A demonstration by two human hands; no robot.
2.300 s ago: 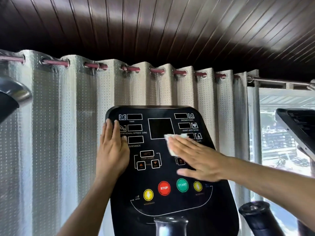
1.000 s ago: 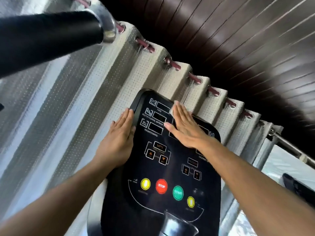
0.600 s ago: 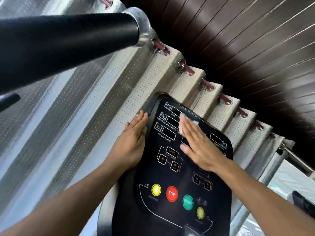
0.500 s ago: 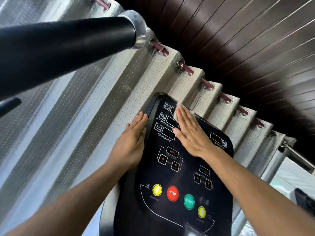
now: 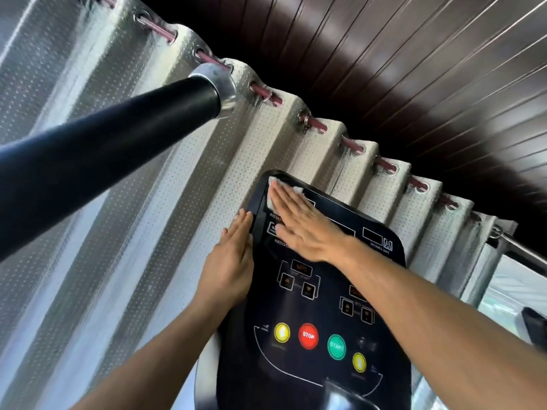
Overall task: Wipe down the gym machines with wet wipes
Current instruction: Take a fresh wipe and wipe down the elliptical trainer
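The right hand (image 5: 307, 229) is now up at the top-left corner of the console (image 5: 313, 306), higher and further over than half a second ago, when it lay across the left readouts. That means the upper band of the panel is getting its pass, and I'd judge the buttons below the grip are yet to be done in this sweep. The grip is flat: fingers straight, palm pressing the wet wipe (image 5: 271, 193) against the panel, so it pins the wipe and does not pinch it. Only white edges of the wipe peek out beyond the fingertips (the rest is hidden under the hand). The left hand (image 5: 232, 267) lies just beside, fingers straight against the console's left edge, steadying it as before. The console is glossy black with white-outlined readouts, arrow keys, and yellow, red STOP, green START and yellow buttons (image 5: 307, 335) well below the grip.
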